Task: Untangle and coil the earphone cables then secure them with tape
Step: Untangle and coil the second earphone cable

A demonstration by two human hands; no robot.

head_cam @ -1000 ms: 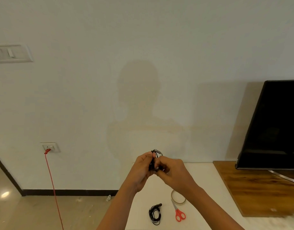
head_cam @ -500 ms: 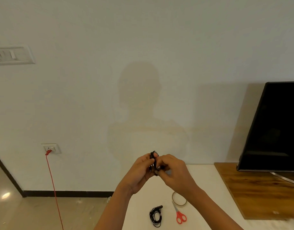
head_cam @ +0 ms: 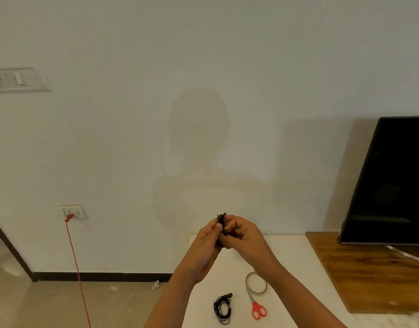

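- A switch panel (head_cam: 16, 78) sits on the white wall at ten o'clock from the frame's centre.
- A wall socket (head_cam: 73, 212) lies at nine o'clock from the hands. A red cord (head_cam: 77, 268) is plugged into it and drops towards six o'clock, down to the floor.
- The left hand (head_cam: 208, 242) is raised over the near-left part of the white table (head_cam: 298, 256). Its fingers are curled and its thumb presses on the held earphone cable (head_cam: 222, 220).
- The held earphone cable is a small black bunch caught between both hands. Its top pokes out at twelve o'clock above the fingertips, but how it is wound is too small to tell.
- The right hand (head_cam: 245, 237) meets the left, with its curled fingers pinching the same bunch from three o'clock.
- A second earphone cable (head_cam: 222, 308), black and loosely coiled, lies on the table at six o'clock from the hands.
- The tape roll (head_cam: 256, 283) lies flat at five o'clock from the hands. Red-handled scissors (head_cam: 257, 306) are just below it, their blade tips reaching the roll's edge.
- A wooden top (head_cam: 374, 275) adjoins the table at three o'clock and carries a dark television (head_cam: 393, 181).
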